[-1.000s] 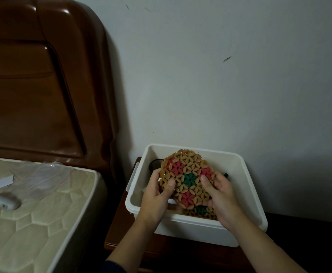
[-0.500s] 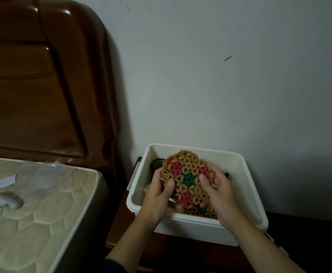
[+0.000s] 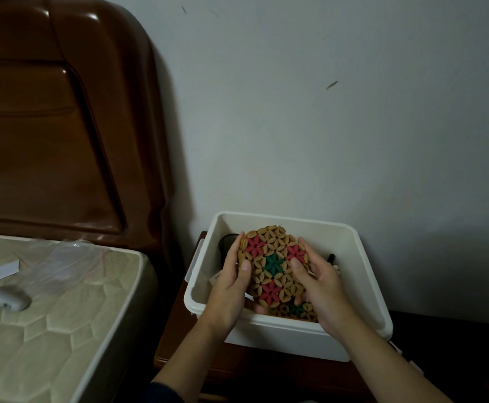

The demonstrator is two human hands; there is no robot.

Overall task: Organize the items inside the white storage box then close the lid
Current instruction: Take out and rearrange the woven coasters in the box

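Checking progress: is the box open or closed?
Open: the box has no lid, and both hands hold a mat over it.

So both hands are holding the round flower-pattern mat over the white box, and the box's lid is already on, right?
Not quite. In the head view both the left hand and right hand do hold the round flower-pattern mat over the white box, but the box is open, with no lid on it.

Box (image 3: 284, 338) on nightstand (image 3: 237, 373), right of bed (image 3: 48, 315).
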